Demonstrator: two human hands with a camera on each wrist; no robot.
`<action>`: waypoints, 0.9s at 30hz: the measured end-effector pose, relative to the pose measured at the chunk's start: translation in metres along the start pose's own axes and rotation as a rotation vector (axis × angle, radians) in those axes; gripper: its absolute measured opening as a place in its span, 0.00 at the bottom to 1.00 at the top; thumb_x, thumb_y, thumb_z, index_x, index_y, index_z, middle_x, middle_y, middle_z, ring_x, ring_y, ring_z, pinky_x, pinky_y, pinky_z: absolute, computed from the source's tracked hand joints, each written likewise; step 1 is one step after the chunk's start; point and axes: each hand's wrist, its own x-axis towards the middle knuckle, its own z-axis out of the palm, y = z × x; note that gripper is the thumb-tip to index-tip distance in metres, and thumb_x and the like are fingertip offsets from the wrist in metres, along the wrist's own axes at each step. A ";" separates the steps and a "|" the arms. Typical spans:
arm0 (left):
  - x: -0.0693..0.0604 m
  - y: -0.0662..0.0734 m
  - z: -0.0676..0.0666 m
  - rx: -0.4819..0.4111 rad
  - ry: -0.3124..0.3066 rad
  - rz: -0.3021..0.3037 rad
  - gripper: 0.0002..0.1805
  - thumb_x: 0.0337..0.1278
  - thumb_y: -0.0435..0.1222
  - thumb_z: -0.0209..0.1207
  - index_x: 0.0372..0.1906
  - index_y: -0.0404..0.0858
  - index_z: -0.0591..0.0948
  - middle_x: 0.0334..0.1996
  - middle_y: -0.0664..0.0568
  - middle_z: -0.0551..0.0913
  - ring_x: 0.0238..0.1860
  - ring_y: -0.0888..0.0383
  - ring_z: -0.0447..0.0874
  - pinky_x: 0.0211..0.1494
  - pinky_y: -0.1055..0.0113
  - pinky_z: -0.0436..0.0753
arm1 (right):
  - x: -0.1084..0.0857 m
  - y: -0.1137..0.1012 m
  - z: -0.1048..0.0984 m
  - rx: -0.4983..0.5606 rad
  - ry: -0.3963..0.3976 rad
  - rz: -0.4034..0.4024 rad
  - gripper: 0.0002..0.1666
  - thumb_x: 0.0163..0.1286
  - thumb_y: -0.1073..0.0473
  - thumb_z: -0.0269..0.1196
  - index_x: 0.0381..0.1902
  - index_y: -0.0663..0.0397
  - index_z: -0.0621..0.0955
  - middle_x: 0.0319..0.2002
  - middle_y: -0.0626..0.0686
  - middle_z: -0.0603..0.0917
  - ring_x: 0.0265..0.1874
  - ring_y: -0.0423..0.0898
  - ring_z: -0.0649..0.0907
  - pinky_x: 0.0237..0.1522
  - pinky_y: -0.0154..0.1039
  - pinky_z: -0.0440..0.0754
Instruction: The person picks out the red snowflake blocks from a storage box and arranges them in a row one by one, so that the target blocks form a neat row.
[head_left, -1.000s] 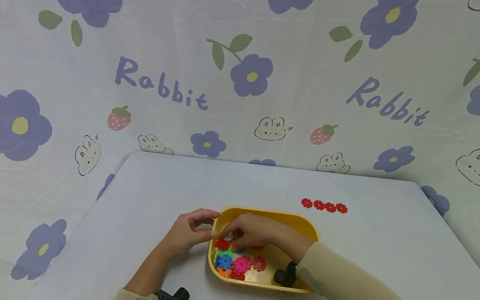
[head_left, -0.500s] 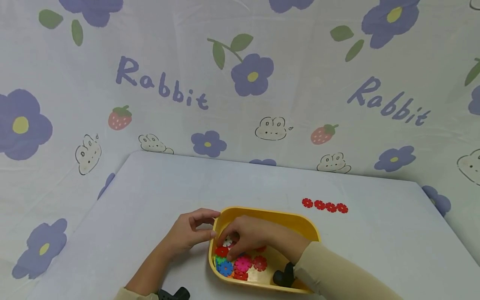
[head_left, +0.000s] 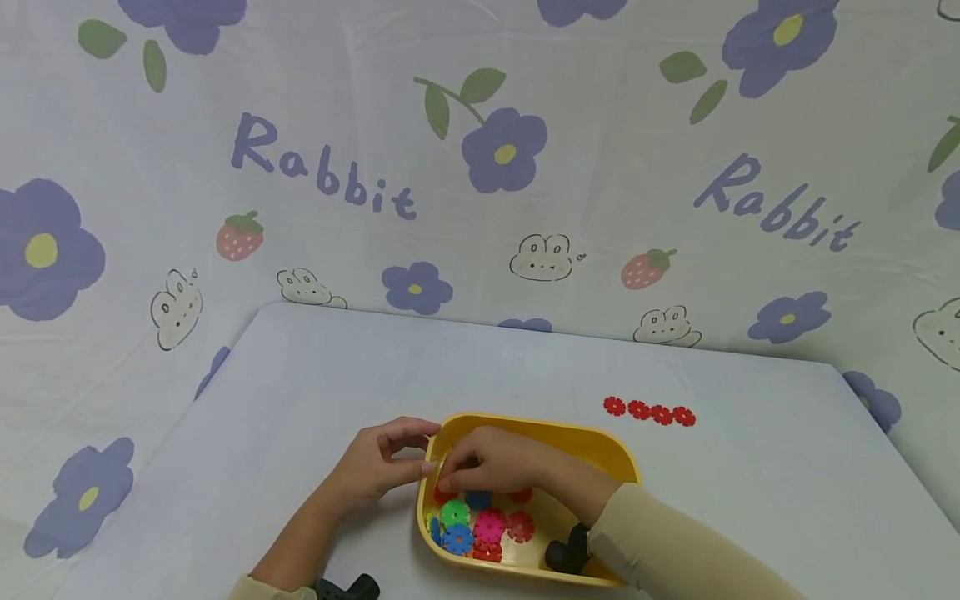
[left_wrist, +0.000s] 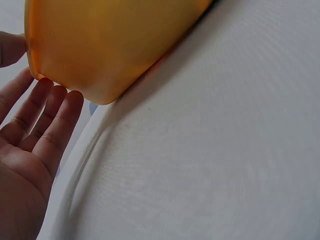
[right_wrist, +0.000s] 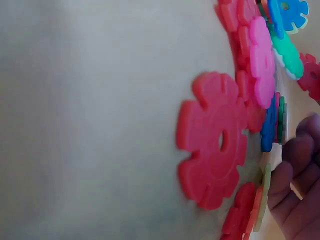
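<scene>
In the head view, my left hand (head_left: 378, 467) is at the left end of a yellow tray (head_left: 525, 423). Its fairly straight fingers touch the outer wall of the tray (left_wrist: 100, 45) in the left wrist view. My right hand (head_left: 491, 461) reaches inside, its thumb and index fingertips close together by a red flower-shaped piece (head_left: 444, 497); whether they pinch it is not clear. Beside them lie green (head_left: 455, 513), blue (head_left: 458, 539) and pink (head_left: 490, 526) pieces. Curled fingers of the right hand (right_wrist: 300, 175) show close to loose pieces in the right wrist view.
Several red flower-shaped pieces (head_left: 662, 414) lie in a row on the white table (head_left: 375, 358), beyond the tray to the right. A printed cloth (head_left: 465, 242) hangs behind the table. Black wrist devices show beside both sleeves.
My right hand's fingertips have shifted and come closer together inside the tray. Green and blue pieces are more exposed, and a white piece is now covered. My left hand has stayed put.
</scene>
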 end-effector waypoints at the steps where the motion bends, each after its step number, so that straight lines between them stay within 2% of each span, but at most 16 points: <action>1: 0.000 0.000 0.000 0.001 0.000 0.001 0.23 0.56 0.39 0.68 0.58 0.41 0.80 0.57 0.47 0.81 0.56 0.51 0.81 0.57 0.69 0.82 | 0.000 0.000 0.000 0.012 0.006 0.002 0.08 0.70 0.52 0.63 0.36 0.44 0.88 0.28 0.40 0.86 0.28 0.33 0.78 0.36 0.28 0.81; 6: 0.000 0.001 0.000 -0.001 0.005 -0.013 0.23 0.55 0.40 0.69 0.57 0.43 0.81 0.56 0.50 0.82 0.56 0.53 0.81 0.58 0.67 0.82 | -0.002 -0.001 -0.001 0.104 0.030 0.032 0.07 0.70 0.53 0.63 0.36 0.47 0.86 0.29 0.46 0.87 0.26 0.38 0.83 0.34 0.32 0.85; 10: 0.000 0.002 0.000 -0.010 0.004 -0.019 0.23 0.55 0.40 0.69 0.57 0.44 0.81 0.56 0.51 0.82 0.56 0.53 0.81 0.57 0.69 0.82 | -0.005 -0.004 -0.003 0.232 0.041 0.071 0.06 0.69 0.59 0.64 0.41 0.50 0.86 0.30 0.50 0.88 0.28 0.45 0.88 0.34 0.38 0.88; 12: 0.000 0.002 0.000 -0.012 0.001 -0.015 0.23 0.55 0.40 0.69 0.57 0.43 0.81 0.57 0.50 0.81 0.56 0.53 0.81 0.57 0.69 0.82 | -0.006 -0.005 -0.004 0.255 0.051 0.075 0.08 0.66 0.62 0.66 0.43 0.50 0.86 0.30 0.51 0.88 0.28 0.47 0.88 0.35 0.38 0.88; 16: 0.000 0.002 0.000 -0.018 0.002 -0.018 0.23 0.55 0.39 0.69 0.57 0.42 0.81 0.57 0.48 0.81 0.56 0.52 0.81 0.56 0.69 0.82 | -0.007 -0.006 -0.007 0.209 0.075 0.073 0.16 0.59 0.63 0.72 0.45 0.42 0.87 0.30 0.47 0.87 0.27 0.43 0.84 0.35 0.36 0.87; 19: 0.001 0.001 0.000 -0.016 0.003 -0.016 0.23 0.55 0.39 0.69 0.57 0.41 0.81 0.57 0.47 0.81 0.56 0.50 0.80 0.56 0.69 0.82 | -0.007 -0.005 -0.009 0.179 0.087 0.082 0.19 0.56 0.62 0.74 0.45 0.39 0.87 0.31 0.45 0.86 0.27 0.42 0.81 0.35 0.35 0.86; 27: 0.000 0.003 0.001 -0.030 0.006 -0.026 0.23 0.55 0.38 0.69 0.57 0.43 0.81 0.56 0.49 0.82 0.56 0.50 0.80 0.55 0.69 0.83 | -0.009 -0.006 -0.011 0.175 0.098 0.100 0.19 0.55 0.61 0.75 0.46 0.41 0.87 0.31 0.45 0.86 0.29 0.42 0.82 0.36 0.35 0.86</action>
